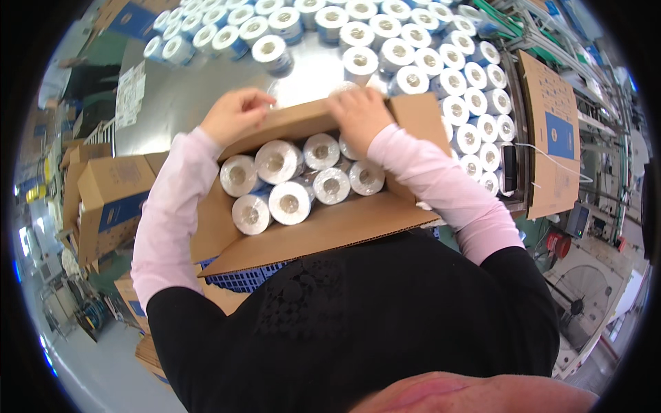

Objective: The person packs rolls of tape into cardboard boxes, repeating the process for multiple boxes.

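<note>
We locate the open carton (310,241) directly in front of the torso, at the near side of the metal desk (186,103). Inside it we count eight wrapped rolls (289,203), standing on end with their cores facing up, in two rows of four. The far right roll is partly covered by the right wrist.

We find the left hand (239,117) at the far left part of the carton, beside the far flap (289,122). Its fingers are bent and point toward the right; we cannot tell whether they are clamped on the cardboard. We find the right hand (361,113) over the upper edge of the same flap, with its fingertips hidden beyond it, so we cannot confirm a grip. The two hands are apart from each other.

Beyond the carton we note a large group of loose rolls (397,51) with blue-and-white wrapping, spread over the far and right parts of the desk. At the right edge of the desk we see a black device (509,168), beside a brown cardboard panel (551,138) with a blue patch. On the left we identify a second carton (113,199); below the open one, a blue crate (237,279).
</note>
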The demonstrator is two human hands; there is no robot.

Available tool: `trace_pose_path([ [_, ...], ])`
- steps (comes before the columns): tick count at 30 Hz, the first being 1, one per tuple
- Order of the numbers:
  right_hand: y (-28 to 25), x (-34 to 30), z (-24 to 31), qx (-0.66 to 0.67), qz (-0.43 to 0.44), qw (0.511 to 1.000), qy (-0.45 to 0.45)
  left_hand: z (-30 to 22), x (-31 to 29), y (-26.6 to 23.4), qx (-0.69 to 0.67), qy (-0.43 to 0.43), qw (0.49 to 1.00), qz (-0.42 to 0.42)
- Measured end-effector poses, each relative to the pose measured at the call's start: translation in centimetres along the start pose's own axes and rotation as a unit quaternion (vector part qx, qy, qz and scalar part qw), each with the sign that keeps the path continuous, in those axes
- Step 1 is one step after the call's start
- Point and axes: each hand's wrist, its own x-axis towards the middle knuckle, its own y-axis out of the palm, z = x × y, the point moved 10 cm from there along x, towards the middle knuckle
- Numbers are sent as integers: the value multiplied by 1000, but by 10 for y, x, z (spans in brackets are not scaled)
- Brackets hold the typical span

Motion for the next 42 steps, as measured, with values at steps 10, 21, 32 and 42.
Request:
trace_pose_path([
  [10, -25, -33, -99, 334, -148, 927, 89, 24, 251, 176, 534, 273, 794, 102],
  [21, 207, -70, -319, -22, 231, 907, 351, -3, 296, 102, 197, -14, 979, -47],
  [32, -26, -56, -265, 578, 7, 801, 154, -94, 10, 88, -400, 59, 911, 84],
  [42, 46, -102, 20, 1, 200, 966, -164, 4, -37, 195, 420, 113, 897, 84],
])
